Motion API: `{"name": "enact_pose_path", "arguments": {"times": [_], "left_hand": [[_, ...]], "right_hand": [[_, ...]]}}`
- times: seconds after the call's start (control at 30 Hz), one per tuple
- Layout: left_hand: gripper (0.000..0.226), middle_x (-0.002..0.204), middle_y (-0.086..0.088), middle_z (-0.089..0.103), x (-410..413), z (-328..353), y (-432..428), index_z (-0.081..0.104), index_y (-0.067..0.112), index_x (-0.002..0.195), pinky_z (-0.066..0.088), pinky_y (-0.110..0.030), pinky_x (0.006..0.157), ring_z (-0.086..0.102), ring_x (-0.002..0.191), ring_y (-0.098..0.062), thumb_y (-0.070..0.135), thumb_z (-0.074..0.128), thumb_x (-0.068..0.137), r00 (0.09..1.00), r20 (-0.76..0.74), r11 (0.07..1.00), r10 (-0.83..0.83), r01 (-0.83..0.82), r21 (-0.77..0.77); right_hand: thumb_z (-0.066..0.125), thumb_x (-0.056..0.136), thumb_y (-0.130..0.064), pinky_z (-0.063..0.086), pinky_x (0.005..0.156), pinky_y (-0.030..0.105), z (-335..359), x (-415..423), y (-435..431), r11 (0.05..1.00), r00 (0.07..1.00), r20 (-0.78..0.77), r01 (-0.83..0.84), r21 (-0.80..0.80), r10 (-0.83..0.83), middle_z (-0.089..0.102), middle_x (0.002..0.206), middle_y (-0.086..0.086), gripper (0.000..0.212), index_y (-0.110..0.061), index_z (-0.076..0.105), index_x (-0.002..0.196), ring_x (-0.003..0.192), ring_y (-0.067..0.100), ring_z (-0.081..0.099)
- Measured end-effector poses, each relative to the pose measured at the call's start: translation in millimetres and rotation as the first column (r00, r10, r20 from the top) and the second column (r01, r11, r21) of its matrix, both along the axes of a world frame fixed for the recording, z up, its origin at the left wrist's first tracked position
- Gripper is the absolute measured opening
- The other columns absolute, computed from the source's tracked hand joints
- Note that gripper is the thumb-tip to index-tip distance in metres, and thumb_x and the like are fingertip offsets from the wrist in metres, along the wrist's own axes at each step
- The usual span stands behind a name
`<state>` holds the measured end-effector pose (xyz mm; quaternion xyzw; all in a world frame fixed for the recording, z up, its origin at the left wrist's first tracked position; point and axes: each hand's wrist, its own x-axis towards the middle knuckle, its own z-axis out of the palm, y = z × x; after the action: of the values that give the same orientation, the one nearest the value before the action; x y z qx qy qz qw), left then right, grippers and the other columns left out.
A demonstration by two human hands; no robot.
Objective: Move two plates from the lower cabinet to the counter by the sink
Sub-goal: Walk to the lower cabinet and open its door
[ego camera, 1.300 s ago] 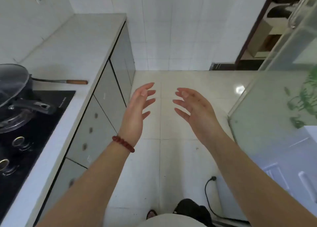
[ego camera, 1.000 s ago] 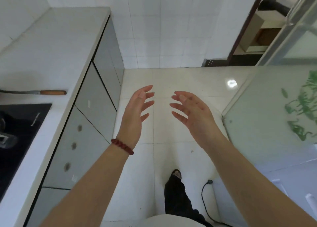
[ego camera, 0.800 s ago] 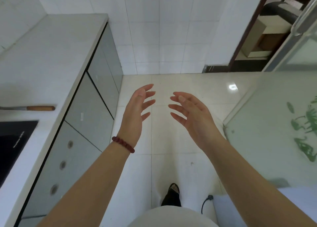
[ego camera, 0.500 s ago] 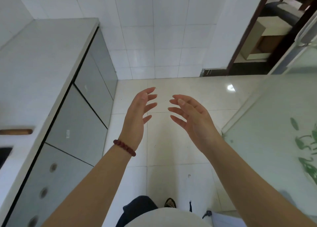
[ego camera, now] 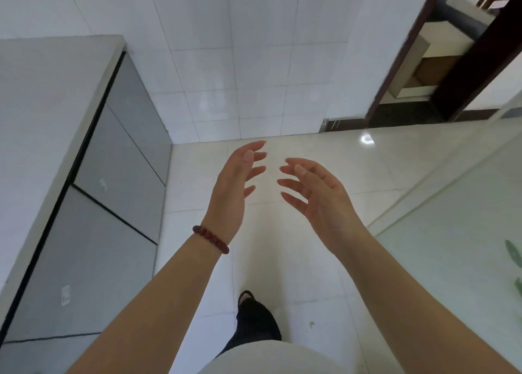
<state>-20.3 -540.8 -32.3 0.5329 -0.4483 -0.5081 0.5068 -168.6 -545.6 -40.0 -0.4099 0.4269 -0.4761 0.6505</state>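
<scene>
Lower cabinet (ego camera: 113,204) shifted leftward, left of both grips (ego camera: 231,192) (ego camera: 322,204).

Viewpoint is carried forward along the desk (ego camera: 42,105) toward the tiled end wall (ego camera: 240,62), which is now shown nearer and fills the upper frame. The hob, the pan and the wooden-handled utensil are passed out of view at the left. The cabinet fronts (ego camera: 113,175) are shown closer. The doorway (ego camera: 440,71) is enlarged at upper right. The green pattern (ego camera: 512,255) on the glass panel is reduced to a sliver at the right edge. The cable and the white unit are no longer framed. A dark-trousered leg (ego camera: 254,320) is now stepped forward on the floor.
</scene>
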Motion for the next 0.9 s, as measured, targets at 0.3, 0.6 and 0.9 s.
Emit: {"name": "enact_pose_path", "arguments": {"times": [0.3,0.6,0.9], "left_hand": [[0.039,0.118,0.008,0.063,20,5,-131,0.060,0.041,0.108,0.043,-0.043,0.099,0.060,0.107,-0.009,0.057,0.036,0.082,0.999,0.003,0.999,-0.053,0.053,0.006],[0.040,0.117,0.007,0.064,13,-7,-247,0.060,0.039,0.109,0.043,-0.044,0.099,0.060,0.108,-0.011,0.057,0.036,0.082,0.999,-0.021,0.999,-0.032,0.032,0.026],[0.042,0.114,0.008,0.067,1,1,-385,0.060,0.038,0.111,0.043,-0.043,0.098,0.062,0.105,-0.009,0.056,0.035,0.083,0.996,0.002,0.996,0.093,-0.093,0.003]], "right_hand": [[0.073,0.060,-0.048,0.054,0.085,0.032,1,16,-121,0.996,0.995,0.034,0.093,0.001,-0.093,0.072,0.104,0.000,0.041,-0.027,0.072,0.095,0.103,0.024,0.066],[0.075,0.061,-0.046,0.054,0.084,0.031,-8,8,-244,0.997,0.996,0.047,0.074,0.026,-0.075,0.071,0.104,0.002,0.039,-0.026,0.073,0.095,0.102,0.024,0.067],[0.060,0.089,-0.024,0.052,0.082,0.029,-1,0,-404,0.997,0.996,0.052,-0.071,0.013,0.070,0.072,0.100,-0.002,0.015,-0.022,0.068,0.101,0.098,0.020,0.067]]}}
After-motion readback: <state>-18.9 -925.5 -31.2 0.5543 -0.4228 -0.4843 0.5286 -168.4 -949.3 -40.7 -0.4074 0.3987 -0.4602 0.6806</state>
